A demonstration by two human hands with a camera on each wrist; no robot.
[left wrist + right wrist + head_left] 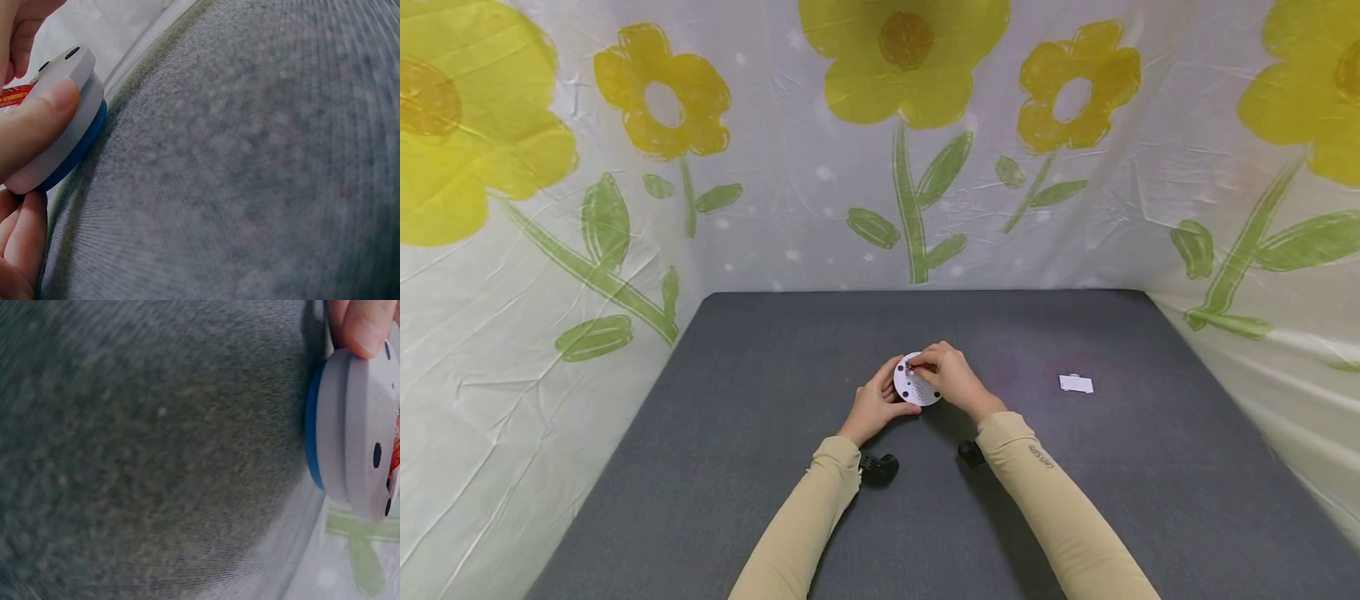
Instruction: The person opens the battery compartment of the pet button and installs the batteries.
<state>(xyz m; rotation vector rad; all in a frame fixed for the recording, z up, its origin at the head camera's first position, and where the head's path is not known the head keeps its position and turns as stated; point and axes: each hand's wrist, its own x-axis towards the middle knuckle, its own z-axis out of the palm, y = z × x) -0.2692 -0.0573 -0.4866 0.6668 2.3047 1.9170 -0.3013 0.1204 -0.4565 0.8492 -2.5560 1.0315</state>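
A round white device (919,390) with a blue underside is held above the dark table by my left hand (874,406), thumb on one side and fingers on the other. Its upturned back has small black feet and a patch of little holes. My right hand (958,382) reaches over that back and pinches a red battery (15,95) with yellow print at an opening near the far edge. The fingers hide much of the opening. In the right wrist view the device (357,425) shows its white rim edge-on, with the left thumb at its top.
A small white battery cover (1077,383) with tabs lies on the grey table (775,358), to the right of the hands. A flower-printed white curtain (775,167) surrounds the table's back and sides. Black wrist cameras (880,470) sit under the sleeves.
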